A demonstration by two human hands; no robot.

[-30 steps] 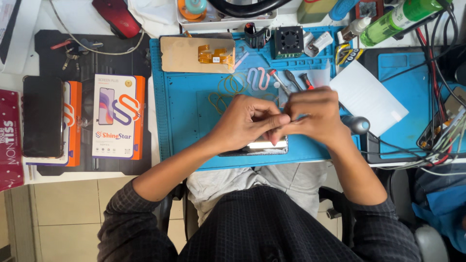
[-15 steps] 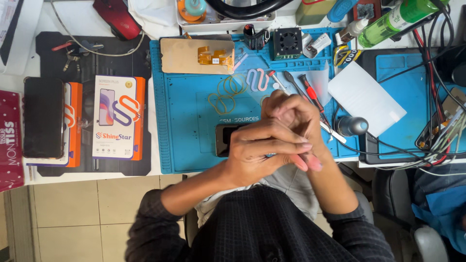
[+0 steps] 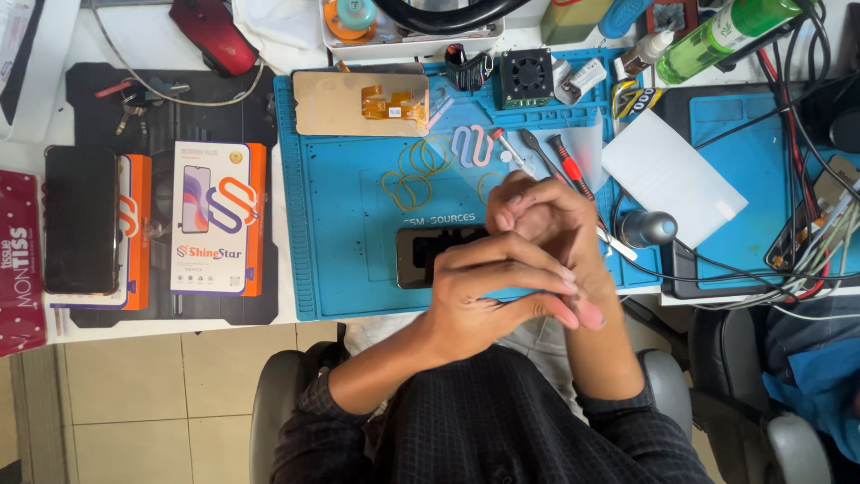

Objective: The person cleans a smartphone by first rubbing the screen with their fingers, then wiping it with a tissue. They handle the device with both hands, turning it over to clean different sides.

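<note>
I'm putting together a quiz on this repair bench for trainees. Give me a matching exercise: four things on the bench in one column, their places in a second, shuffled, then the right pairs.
Things:
1. phone
2. red mouse
3. green bottle
4. white sheet

Places:
A. far left of the bench top, beside a white cloth
B. on the blue mat, partly under the clasped left hand and right hand
C. far right corner, lying tilted
D. right of the screwdrivers, across two mats

Pairs: 1-B, 2-A, 3-C, 4-D
</note>
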